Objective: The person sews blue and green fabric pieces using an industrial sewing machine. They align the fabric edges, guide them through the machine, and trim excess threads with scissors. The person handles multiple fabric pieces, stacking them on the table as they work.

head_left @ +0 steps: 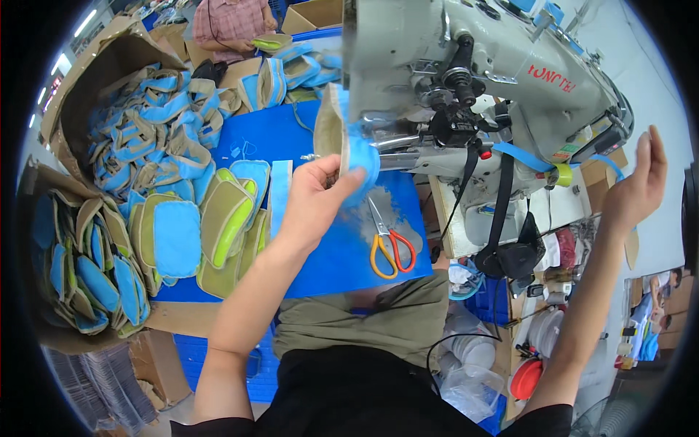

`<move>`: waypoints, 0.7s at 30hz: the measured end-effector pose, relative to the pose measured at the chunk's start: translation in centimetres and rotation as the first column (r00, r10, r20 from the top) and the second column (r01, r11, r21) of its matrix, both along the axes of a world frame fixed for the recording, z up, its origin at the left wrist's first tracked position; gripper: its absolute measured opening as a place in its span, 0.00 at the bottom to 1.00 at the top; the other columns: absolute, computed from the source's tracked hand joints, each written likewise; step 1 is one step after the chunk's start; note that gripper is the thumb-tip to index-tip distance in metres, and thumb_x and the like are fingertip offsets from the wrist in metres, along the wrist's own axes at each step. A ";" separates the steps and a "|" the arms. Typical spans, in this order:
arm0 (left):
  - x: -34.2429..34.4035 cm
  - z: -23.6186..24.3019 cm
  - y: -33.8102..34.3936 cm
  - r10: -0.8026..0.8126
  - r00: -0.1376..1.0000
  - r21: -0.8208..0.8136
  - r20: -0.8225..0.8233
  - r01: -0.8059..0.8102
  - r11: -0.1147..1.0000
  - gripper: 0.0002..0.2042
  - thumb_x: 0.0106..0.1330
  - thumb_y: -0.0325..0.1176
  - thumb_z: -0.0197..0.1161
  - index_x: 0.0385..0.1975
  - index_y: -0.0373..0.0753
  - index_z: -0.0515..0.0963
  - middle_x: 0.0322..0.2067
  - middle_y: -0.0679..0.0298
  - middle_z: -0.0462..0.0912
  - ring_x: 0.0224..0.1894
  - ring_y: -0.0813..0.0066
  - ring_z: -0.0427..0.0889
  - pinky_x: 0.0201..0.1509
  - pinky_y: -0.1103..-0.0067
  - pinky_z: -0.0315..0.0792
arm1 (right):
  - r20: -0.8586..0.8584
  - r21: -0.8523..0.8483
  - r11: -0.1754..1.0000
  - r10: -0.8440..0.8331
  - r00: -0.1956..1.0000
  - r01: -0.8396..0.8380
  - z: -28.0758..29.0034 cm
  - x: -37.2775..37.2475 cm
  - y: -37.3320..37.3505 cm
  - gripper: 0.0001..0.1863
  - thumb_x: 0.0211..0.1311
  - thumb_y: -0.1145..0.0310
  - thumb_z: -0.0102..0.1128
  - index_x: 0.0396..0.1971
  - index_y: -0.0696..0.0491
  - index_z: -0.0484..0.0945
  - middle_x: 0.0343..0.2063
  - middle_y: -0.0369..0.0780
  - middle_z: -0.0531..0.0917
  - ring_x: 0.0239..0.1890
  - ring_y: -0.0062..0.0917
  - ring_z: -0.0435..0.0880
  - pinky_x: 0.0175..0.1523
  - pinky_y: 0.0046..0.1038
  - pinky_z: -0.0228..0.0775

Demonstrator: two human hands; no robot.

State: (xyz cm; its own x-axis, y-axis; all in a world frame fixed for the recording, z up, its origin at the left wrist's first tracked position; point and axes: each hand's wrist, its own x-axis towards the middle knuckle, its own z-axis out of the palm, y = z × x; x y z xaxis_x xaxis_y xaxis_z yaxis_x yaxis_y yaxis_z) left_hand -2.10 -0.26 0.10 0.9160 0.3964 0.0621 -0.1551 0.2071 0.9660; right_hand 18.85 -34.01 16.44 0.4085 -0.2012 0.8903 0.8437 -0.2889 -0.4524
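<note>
Fabric piece [358, 153], blue along one face and beige on the other, is pinched between the thumb and curled fingers of the left hand [319, 191], the thumb lying against the blue side. It stands roughly upright above the table, just at the end of the sewing machine's metal arm [397, 159]; whether the two touch, I cannot tell. The right hand [641, 178] is raised well apart on the far right, fingers extended and open, near the end of a blue strip [520, 154] that runs across the machine past a yellow-green roller [562, 175].

Below the left hand, scissors [383, 231] with orange and red handles lie on the blue tabletop [255, 135], over a greyish patch. Left of the forearm, olive-and-blue pads [177, 237] overlap at the table edge. Beyond them, a large cardboard box [76, 91] spills blue-and-beige pieces [160, 131], and a second carton [36, 193] holds more pads. Across the table, another person in a checked shirt [227, 25] has a hand by a green-edged pad [271, 42].
</note>
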 end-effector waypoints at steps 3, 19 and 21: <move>-0.4 -0.7 0.7 -0.082 0.994 0.007 -0.068 0.083 0.997 0.12 0.73 0.34 0.66 0.50 0.35 0.84 0.39 0.71 0.87 0.38 0.90 0.79 0.44 0.86 0.71 | -0.078 -0.206 0.966 -0.175 0.982 0.155 4.3 9.4 -6.1 0.23 0.70 0.63 0.65 0.59 0.61 0.80 0.54 0.45 0.83 0.57 0.26 0.80 0.63 0.28 0.69; 4.2 -0.6 1.9 0.066 0.997 -0.019 -0.033 -0.067 0.998 0.11 0.73 0.39 0.66 0.31 0.39 0.81 0.26 0.76 0.76 0.28 0.89 0.70 0.32 0.83 0.64 | -0.616 0.160 0.976 0.215 0.758 -0.146 1.2 24.0 -17.0 0.22 0.78 0.52 0.55 0.48 0.58 0.82 0.41 0.39 0.86 0.42 0.24 0.83 0.51 0.30 0.75; 5.5 -1.4 2.1 0.066 0.998 -0.041 -0.017 -0.067 0.997 0.13 0.74 0.40 0.65 0.30 0.39 0.80 0.28 0.74 0.77 0.31 0.88 0.71 0.34 0.83 0.65 | -0.589 0.165 0.968 0.251 0.768 -0.190 0.9 23.8 -17.9 0.21 0.79 0.54 0.54 0.48 0.58 0.82 0.40 0.39 0.86 0.41 0.24 0.84 0.50 0.30 0.76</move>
